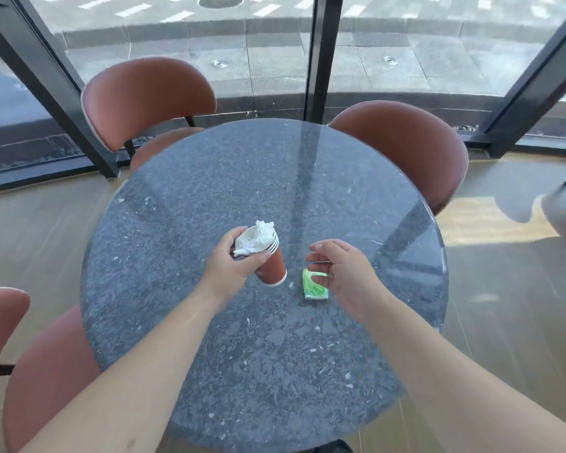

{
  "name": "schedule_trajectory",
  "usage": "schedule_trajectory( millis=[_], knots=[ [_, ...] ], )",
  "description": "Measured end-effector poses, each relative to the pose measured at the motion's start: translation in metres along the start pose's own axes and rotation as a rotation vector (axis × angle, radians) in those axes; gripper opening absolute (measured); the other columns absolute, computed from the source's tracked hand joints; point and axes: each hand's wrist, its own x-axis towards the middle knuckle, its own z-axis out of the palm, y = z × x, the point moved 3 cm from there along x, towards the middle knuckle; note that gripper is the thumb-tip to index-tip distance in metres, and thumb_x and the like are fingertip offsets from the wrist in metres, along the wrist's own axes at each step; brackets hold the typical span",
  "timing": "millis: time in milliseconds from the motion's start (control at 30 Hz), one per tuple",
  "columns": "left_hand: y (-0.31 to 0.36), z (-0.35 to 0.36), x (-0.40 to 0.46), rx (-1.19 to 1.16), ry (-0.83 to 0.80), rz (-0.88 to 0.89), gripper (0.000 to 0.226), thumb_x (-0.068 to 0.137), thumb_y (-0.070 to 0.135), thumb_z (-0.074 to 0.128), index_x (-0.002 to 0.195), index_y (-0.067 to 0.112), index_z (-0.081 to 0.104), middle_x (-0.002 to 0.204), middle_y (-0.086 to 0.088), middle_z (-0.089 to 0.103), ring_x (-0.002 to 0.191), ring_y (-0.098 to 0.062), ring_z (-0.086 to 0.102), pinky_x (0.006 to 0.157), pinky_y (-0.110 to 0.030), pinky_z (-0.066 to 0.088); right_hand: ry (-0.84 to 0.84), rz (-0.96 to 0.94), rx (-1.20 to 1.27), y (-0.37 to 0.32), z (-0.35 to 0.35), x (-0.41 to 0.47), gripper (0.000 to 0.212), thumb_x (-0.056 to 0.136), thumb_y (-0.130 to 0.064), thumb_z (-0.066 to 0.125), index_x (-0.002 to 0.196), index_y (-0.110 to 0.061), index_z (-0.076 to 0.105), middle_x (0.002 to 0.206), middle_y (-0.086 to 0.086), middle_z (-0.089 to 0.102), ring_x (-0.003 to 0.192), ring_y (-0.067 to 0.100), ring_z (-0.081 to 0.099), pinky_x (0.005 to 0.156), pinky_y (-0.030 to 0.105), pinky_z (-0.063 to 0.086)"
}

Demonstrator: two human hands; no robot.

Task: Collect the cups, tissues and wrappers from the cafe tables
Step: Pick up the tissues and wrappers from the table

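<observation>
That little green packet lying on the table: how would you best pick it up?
Pinch the green packet across its two long edges, coming straight down from above. It lies flat on the table, so only top and edges are reachable. The right hand hovers over it, fingers loose.

Tilted tissue-stuffed brown cup stack point(268, 256), green wrapper point(313, 286) on table

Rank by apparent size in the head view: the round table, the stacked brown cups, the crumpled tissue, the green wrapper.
1. Round table, by far the largest.
2. Stacked brown cups, tilted in the left hand's grip.
3. Crumpled tissue and green wrapper look alike; the right hand partly covers the wrapper, so no ranking.
</observation>
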Motion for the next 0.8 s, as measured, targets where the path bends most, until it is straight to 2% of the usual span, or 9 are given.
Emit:
schedule_trajectory(
  millis=[100, 233, 367, 433, 500, 567, 700, 800],
  knots=[
    [-0.004, 0.023, 0.007, -0.02, -0.023, -0.015, 0.07, 0.056, 0.046, 0.086, 0.12, 0.034, 0.058, 0.112, 0.011, 0.071, 0.099, -0.003, 0.068, 0.082, -0.026, 0.056, 0.056, 0.017, 0.002, 0.005, -0.031, 0.01, 0.008, 0.088, -0.013, 0.057, 0.085, -0.012, 0.065, 0.076, 0.004, 0.064, 0.067, 0.015, 0.059, 0.058, 0.025, 0.048],
    [-0.016, 0.055, 0.015, -0.013, -0.028, -0.049, 0.069, 0.055, 0.046, 0.087, 0.116, 0.035, 0.056, 0.111, 0.01, 0.07, 0.094, 0.0, 0.068, 0.074, -0.022, 0.054, 0.168, 0.076, -0.048, 0.023, -0.078, 0.032, 0.006, 0.086, -0.015, 0.057, 0.083, -0.013, 0.062, 0.077, 0.005, 0.061, 0.064, 0.015, 0.055, 0.055, 0.025, 0.045],
    [-0.027, 0.08, 0.026, 0.044, -0.039, -0.084, 0.067, 0.056, 0.048, 0.088, 0.114, 0.034, 0.059, 0.103, 0.017, 0.072, 0.092, 0.001, 0.069, 0.072, -0.018, 0.053, 0.307, 0.103, -0.228, 0.044, -0.12, 0.062, 0.008, 0.079, -0.019, 0.055, 0.075, -0.015, 0.06, 0.074, 0.002, 0.061, 0.067, 0.018, 0.054, 0.063, 0.032, 0.047],
    [-0.03, 0.09, 0.032, 0.074, -0.039, -0.093, 0.065, 0.056, 0.048, 0.087, 0.114, 0.033, 0.06, 0.1, 0.021, 0.073, 0.09, 0.003, 0.068, 0.07, -0.016, 0.052, 0.342, 0.092, -0.349, 0.054, -0.136, 0.078, 0.007, 0.076, -0.019, 0.055, 0.076, -0.018, 0.061, 0.075, 0.0, 0.062, 0.064, 0.018, 0.054, 0.062, 0.033, 0.047],
    [-0.031, 0.097, 0.036, 0.087, -0.038, -0.098, 0.065, 0.057, 0.047, 0.087, 0.114, 0.033, 0.061, 0.101, 0.022, 0.073, 0.091, 0.002, 0.069, 0.071, -0.016, 0.053, 0.323, 0.066, -0.465, 0.062, -0.146, 0.092, 0.01, 0.078, -0.018, 0.056, 0.084, -0.023, 0.062, 0.083, -0.003, 0.064, 0.06, 0.013, 0.055, 0.054, 0.026, 0.043],
    [-0.033, 0.104, 0.039, 0.099, -0.032, -0.112, 0.064, 0.058, 0.045, 0.088, 0.115, 0.033, 0.061, 0.104, 0.018, 0.073, 0.096, -0.001, 0.069, 0.074, -0.02, 0.055, 0.265, 0.024, -0.615, 0.07, -0.153, 0.109, 0.018, 0.079, -0.018, 0.057, 0.096, -0.025, 0.061, 0.098, -0.005, 0.059, 0.065, 0.01, 0.055, 0.051, 0.024, 0.039],
    [-0.038, 0.114, 0.038, 0.107, 0.003, -0.132, 0.055, 0.065, 0.032, 0.086, 0.114, 0.032, 0.061, 0.102, 0.018, 0.073, 0.094, 0.0, 0.068, 0.076, -0.02, 0.054, 0.145, -0.088, -0.927, 0.091, -0.155, 0.133, 0.036, 0.084, -0.02, 0.059, 0.119, -0.025, 0.058, 0.118, -0.003, 0.046, 0.095, 0.017, 0.054, 0.066, 0.027, 0.041],
    [-0.04, 0.118, 0.033, 0.127, 0.012, -0.151, 0.057, 0.067, 0.027, 0.085, 0.118, 0.028, 0.06, 0.111, 0.01, 0.072, 0.098, -0.004, 0.068, 0.081, -0.023, 0.055, 0.06, -0.156, -1.1, 0.104, -0.148, 0.14, 0.035, 0.086, -0.018, 0.058, 0.121, -0.021, 0.06, 0.118, 0.004, 0.048, 0.105, 0.027, 0.05, 0.071, 0.03, 0.04]
  ],
)
